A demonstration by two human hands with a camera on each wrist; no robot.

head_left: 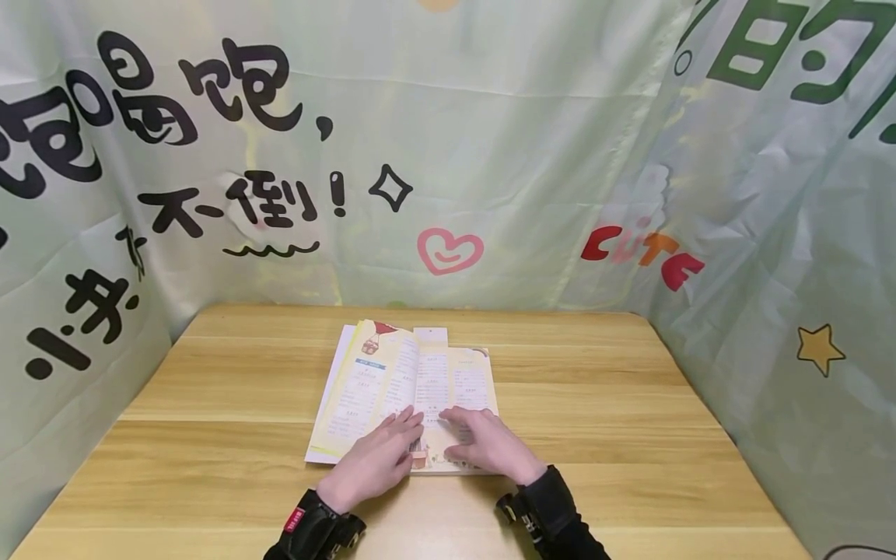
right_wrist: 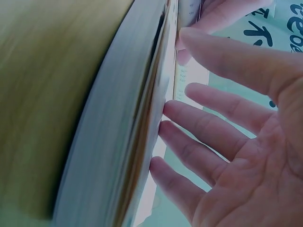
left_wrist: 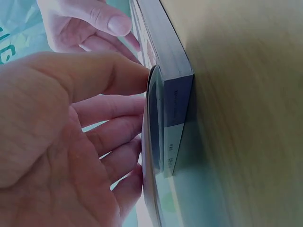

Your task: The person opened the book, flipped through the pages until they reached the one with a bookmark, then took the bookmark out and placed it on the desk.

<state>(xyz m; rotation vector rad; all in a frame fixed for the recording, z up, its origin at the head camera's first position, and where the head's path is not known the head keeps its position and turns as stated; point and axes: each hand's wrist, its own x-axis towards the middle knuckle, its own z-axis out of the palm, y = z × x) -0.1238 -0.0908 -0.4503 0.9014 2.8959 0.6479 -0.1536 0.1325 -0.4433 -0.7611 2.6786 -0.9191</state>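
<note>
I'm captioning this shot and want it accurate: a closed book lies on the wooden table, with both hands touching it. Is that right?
Not quite: the book is open, not closed; the head view shows printed pages spread to both sides. The rest stands: it lies on the wooden table, with the left hand and right hand touching it.

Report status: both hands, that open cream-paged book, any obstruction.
Left hand, fingers on left page near gutter. Right hand, fingertips on right page. Thick, cream-paged paper book open on tan wood-grain table. No obstruction visible.
</note>
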